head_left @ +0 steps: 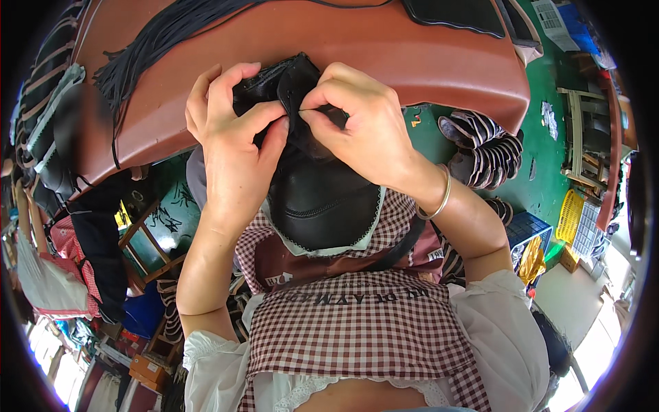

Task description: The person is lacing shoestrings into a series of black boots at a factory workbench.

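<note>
A black leather shoe upper (pixel 316 202) rests against my lap at the table edge, its rounded toe towards me and a pale stitched edge along its rim. My left hand (pixel 237 141) is closed on its left side, thumb and forefinger pinching the leather by the opening. Opposite it, my right hand (pixel 364 123) is closed in a pinch at the black flap (pixel 294 86) in the middle of the opening. Whether a thin lace or only leather lies between the right fingertips is too small to tell. The lower fingers of both hands are partly hidden.
The brown padded table (pixel 439 58) carries a bundle of black laces (pixel 154 51) and a flat black piece (pixel 456 14). Stacked uppers (pixel 484 151) stand right of my knees. Further right are a yellow crate (pixel 568 216) and a blue crate (pixel 528 225). Another person's red clothing (pixel 68 254) shows at left.
</note>
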`<state>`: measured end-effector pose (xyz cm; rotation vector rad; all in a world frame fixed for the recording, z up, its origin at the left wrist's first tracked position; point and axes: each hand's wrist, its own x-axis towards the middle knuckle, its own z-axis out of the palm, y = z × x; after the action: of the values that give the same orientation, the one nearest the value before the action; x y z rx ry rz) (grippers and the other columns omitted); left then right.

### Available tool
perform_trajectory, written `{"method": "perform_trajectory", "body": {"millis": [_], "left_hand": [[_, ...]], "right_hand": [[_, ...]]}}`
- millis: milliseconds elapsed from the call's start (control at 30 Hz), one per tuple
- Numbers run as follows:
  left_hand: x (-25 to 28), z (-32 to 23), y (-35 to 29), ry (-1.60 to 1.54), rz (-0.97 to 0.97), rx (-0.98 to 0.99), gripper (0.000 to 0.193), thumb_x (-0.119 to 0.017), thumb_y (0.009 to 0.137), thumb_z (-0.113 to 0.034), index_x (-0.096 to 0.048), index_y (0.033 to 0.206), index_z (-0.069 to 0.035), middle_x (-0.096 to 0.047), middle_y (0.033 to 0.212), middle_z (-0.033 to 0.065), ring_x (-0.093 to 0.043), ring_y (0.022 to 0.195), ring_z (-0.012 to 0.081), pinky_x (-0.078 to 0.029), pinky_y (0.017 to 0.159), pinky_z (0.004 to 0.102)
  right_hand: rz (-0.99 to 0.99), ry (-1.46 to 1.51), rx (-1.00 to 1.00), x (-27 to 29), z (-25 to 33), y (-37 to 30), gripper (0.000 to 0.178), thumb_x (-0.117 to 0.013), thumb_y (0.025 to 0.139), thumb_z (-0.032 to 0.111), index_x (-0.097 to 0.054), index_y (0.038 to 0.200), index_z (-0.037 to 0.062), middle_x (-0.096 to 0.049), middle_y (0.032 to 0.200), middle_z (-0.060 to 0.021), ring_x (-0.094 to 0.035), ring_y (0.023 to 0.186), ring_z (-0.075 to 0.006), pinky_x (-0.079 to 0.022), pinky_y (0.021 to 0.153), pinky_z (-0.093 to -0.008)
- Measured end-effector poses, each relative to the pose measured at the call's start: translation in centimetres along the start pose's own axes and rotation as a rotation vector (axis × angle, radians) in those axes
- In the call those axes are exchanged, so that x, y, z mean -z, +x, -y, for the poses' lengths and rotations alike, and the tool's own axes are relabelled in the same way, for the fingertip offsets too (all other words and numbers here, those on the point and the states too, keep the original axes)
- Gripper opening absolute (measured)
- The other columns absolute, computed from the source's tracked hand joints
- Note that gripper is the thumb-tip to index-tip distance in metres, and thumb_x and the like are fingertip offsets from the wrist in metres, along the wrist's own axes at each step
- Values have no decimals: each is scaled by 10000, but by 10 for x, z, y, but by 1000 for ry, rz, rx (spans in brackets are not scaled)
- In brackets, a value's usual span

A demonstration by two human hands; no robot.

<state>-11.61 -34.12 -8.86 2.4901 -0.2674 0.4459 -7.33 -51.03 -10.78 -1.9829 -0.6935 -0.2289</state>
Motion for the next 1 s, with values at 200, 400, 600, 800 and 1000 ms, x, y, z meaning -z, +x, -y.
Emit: {"method": "perform_trajectory", "body": {"millis": [200, 400, 600, 800, 1000], "left_hand": [[4, -7, 10, 119, 39, -66, 122, -726, 658, -46, -659, 750, -90, -496, 1288, 41, -350, 1277, 384, -221, 1044, 575], [2, -8, 8, 159, 31, -84, 109, -728, 643, -53, -640, 699, -83, -494, 1295, 37, -326, 1301, 387, -189, 1043, 629], [12, -14, 15, 265, 70, -130, 108, -703, 612, -35, -634, 683, -80, -489, 1311, 35, -319, 1311, 376, -195, 1038, 635], [87, -1, 11, 549, 86, -99, 97, -659, 628, -8, -585, 675, -50, -563, 1296, 78, -420, 1290, 357, -259, 1083, 489], [394, 200, -118, 1554, 175, 491, 104, -637, 809, -139, -688, 886, -91, -595, 1246, 109, -540, 1167, 348, -461, 923, 466]], "right_hand": [[26, 88, -8, 4, -5, -2, 107, -698, 685, 37, -620, 757, 30, -584, 763, -78, -600, 677, -282, -476, 575, -387], [0, -49, 70, -1, -8, -2, 139, -694, 648, 46, -586, 734, 40, -570, 761, -72, -589, 695, -272, -477, 602, -380], [24, -211, 262, -2, -3, 2, 162, -703, 652, 55, -565, 738, 52, -563, 754, -71, -582, 726, -267, -474, 636, -380], [112, -44, 41, 16, -13, 1, 226, -723, 719, 88, -585, 892, 45, -599, 807, -74, -593, 769, -278, -485, 695, -384], [157, 58, -116, 45, -19, 1, 156, -688, 778, 68, -610, 900, 9, -608, 852, -100, -638, 780, -239, -521, 706, -329]]}}
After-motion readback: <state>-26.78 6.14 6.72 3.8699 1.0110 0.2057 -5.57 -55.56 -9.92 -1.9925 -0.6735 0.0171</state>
